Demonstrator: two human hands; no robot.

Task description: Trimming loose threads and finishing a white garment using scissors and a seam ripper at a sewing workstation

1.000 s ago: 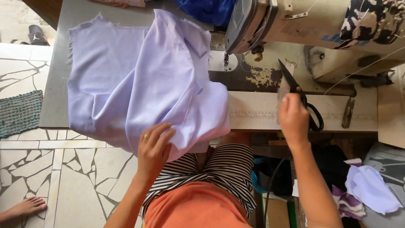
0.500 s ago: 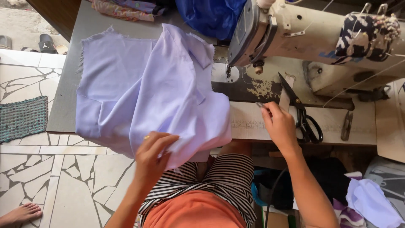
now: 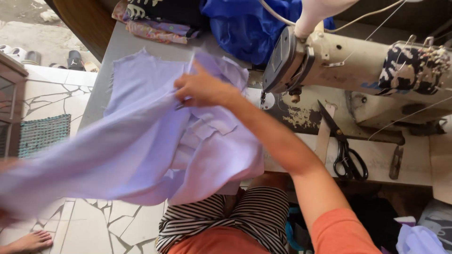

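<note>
The lilac cloth [image 3: 155,150] lies half on the table [image 3: 117,51], half pulled off its left edge. The right hand [image 3: 202,88] pinches a fold; the left hand's [image 3: 5,164] fingers are blurred, so their grip cannot be told. The cloth could snag under the sewing machine [image 3: 339,66] or drag off the table.

Sewing machine [image 3: 358,66], cream, worn paint, on the right of the grey surface [image 3: 117,51]. Black scissors [image 3: 346,148] lie shut on the surface below it, just beside a wooden strip [image 3: 324,136]. Blue cloth [image 3: 245,28] and patterned cloth [image 3: 155,28] heaped at the far edge. Pincushion [image 3: 412,70] on the machine arm (full of pins). Green mat [image 3: 42,134] on the cracked-tile floor [image 3: 113,226].
</note>
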